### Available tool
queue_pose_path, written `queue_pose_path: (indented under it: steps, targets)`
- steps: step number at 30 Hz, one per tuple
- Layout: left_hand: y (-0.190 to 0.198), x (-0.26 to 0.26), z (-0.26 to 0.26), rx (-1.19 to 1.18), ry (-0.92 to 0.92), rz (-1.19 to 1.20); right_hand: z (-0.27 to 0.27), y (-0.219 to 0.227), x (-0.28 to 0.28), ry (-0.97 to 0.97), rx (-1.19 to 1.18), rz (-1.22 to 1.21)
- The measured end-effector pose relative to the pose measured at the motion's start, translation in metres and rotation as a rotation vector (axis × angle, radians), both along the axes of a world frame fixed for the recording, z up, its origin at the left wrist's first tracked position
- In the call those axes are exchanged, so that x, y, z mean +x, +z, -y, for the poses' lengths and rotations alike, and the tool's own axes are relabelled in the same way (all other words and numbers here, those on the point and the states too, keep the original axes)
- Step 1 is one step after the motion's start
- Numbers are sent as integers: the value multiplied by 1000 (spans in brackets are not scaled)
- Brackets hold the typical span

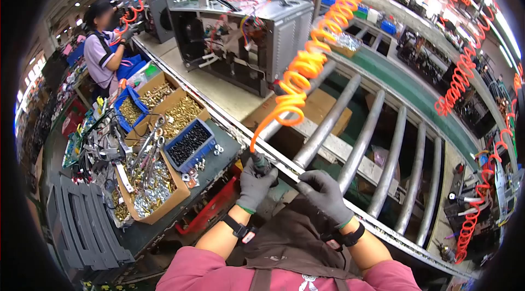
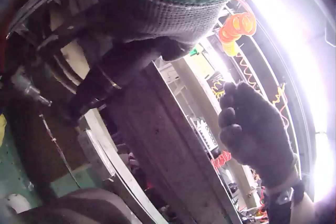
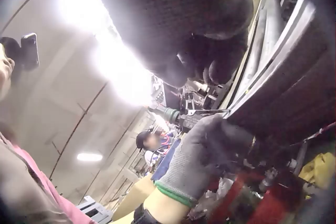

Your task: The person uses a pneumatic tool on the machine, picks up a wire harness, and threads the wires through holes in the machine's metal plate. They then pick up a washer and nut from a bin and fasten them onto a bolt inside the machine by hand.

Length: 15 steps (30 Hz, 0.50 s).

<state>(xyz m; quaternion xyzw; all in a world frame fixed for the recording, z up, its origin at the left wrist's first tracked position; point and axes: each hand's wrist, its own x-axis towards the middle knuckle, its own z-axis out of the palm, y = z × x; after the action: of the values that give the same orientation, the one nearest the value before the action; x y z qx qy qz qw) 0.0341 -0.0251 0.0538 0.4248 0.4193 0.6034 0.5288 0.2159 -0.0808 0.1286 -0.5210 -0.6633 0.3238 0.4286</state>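
Note:
My gloved left hand [image 1: 254,187] grips an air screwdriver [image 1: 261,164] whose top joins an orange coiled hose [image 1: 298,86]. In the right wrist view the driver's green collar [image 3: 169,113] sticks out above the gloved left hand [image 3: 202,148]. My gloved right hand [image 1: 326,195] is beside the near rail [image 1: 372,225] of the roller conveyor, with bent fingers. The left wrist view shows the right hand [image 2: 257,129] raised, its fingers curled in; I cannot tell whether something small is inside.
A cardboard box of loose screws and fittings [image 1: 178,184], a blue bin of black screws [image 1: 210,143] and grey slotted panels [image 1: 90,220] lie on the left bench. An open metal-cased machine [image 1: 292,36] stands on the line ahead. Another person [image 1: 101,53] works at far left. Rollers [image 1: 358,138] stretch to the right.

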Motion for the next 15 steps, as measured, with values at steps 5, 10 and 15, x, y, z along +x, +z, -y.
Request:
queue_pose_path:
  steps: [5, 10, 15]
  targets:
    - [-11, 9, 8, -81, 407, -272, 25, 5, 29, -34, -123, -85]
    - [1, 25, 51, -39, 161, -242, 52, 14, 60, -227, -220, -157]
    - [91, 81, -15, 107, 36, -52, 63, -8, 86, -286, -86, -138]
